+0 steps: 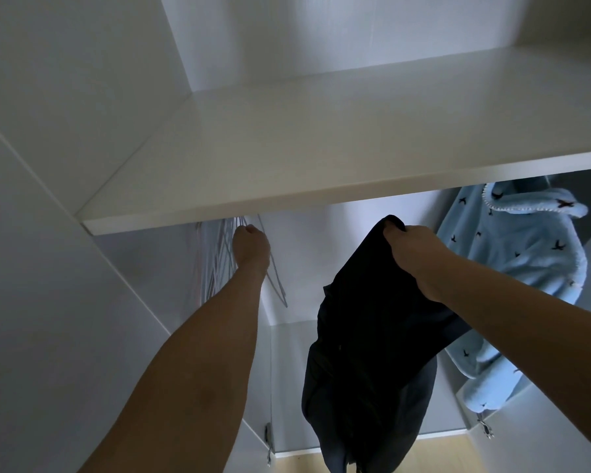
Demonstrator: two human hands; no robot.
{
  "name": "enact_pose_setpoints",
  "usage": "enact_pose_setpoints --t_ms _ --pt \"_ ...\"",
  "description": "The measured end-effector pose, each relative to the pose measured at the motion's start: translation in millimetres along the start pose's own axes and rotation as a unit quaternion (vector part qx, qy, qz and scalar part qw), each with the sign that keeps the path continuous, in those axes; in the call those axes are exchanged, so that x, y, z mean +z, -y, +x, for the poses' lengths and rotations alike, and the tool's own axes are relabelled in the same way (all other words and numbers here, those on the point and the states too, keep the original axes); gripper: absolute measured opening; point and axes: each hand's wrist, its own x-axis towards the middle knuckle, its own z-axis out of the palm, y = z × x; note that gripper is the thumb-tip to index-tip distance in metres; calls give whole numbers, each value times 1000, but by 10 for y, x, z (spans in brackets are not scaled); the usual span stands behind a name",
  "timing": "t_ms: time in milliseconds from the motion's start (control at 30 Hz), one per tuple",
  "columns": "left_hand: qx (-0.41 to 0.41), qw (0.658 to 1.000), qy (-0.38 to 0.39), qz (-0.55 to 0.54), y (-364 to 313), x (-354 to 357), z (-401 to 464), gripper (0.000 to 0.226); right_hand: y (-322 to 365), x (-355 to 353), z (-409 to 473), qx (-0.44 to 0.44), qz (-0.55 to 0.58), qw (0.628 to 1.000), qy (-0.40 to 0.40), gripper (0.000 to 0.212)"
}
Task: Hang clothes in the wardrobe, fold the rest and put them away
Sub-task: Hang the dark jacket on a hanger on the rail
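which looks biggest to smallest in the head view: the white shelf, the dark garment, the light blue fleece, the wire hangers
1. white shelf, spans the frame
2. dark garment, held by the right hand, though it hangs nearer the camera
3. light blue fleece, partly hidden, so unsure against the garment
4. wire hangers, gripped by the left hand

Shelf: a white wardrobe shelf [321,138] spans the view, its front edge running from lower left up toward the right.
On the shelf: nothing can be made out on its top.
Below the shelf, left: thin wire hangers [219,247] hang just under its front edge.
Below the shelf, right: a light blue fleece garment [526,261] hangs, patterned with small dark birds.
Far below the shelf: a pale wood floor [440,455].
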Motion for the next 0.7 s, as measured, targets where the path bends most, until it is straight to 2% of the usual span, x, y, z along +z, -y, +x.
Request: enact_pose_setpoints --t_ms 67,167,400,567,700 --pt "32 999 -21 -21 13 13 -94 29 -2 -9 6 0 -1 1000 0 39" --pt "76 997 10 -32 -24 -43 -300 23 -10 -34 7 -6 -8 1000 2 40" --pt "153 986 69 -19 185 -262 -925 28 -61 -184 -6 -28 -24 999 0 43" --pt "156 977 146 5 266 -566 -1601 30 -88 -423 -11 -24 -39 999 -27 45" --pt "163 967 192 50 172 -894 -2209 26 -179 -607 -60 -34 -86 996 -18 42"
